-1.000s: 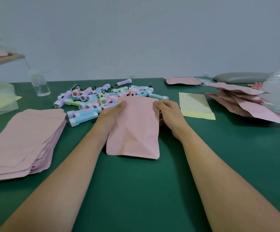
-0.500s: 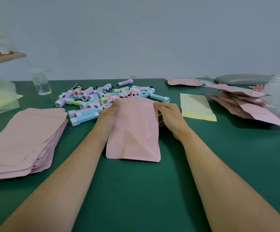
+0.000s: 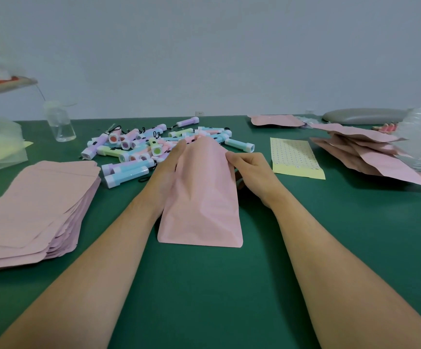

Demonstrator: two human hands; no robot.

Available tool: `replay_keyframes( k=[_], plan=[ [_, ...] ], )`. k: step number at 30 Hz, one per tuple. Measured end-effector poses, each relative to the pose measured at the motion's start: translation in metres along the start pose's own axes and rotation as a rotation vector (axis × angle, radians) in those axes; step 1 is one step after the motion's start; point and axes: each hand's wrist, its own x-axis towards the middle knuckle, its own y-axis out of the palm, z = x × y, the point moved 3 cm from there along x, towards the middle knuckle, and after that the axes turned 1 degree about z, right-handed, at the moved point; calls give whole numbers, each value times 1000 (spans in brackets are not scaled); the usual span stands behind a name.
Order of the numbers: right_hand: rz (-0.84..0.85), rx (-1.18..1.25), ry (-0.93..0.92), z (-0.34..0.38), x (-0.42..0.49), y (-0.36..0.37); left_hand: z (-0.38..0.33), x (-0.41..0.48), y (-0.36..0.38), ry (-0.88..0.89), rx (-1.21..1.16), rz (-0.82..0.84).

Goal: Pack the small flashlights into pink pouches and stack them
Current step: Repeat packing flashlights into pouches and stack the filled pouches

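We see a matt, creased pink pouch [image 3: 201,197], glossy plastic flashlights [image 3: 157,150], a clear plastic bottle [image 3: 60,124] and a smooth matt green tabletop [image 3: 204,285].

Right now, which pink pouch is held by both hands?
The single pouch in the middle: left hand and right hand grip its far end. The left stack, right pile and far pouch lie untouched.

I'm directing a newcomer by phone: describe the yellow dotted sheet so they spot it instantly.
On the green table, look just right of the right hand holding a pink pouch. The sheet lies flat there, the only pale yellow, dot-covered rectangle amid everything pink.
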Motion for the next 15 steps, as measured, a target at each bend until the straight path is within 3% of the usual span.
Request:
replay_keyframes(
  k=[10,15],
  plan=[
    [83,-12,-32,4,-3,7,-6,-10,13,126,247,53],
    [68,41,-101,10,-6,13,-5,-11,14,102,173,39]
  ],
)
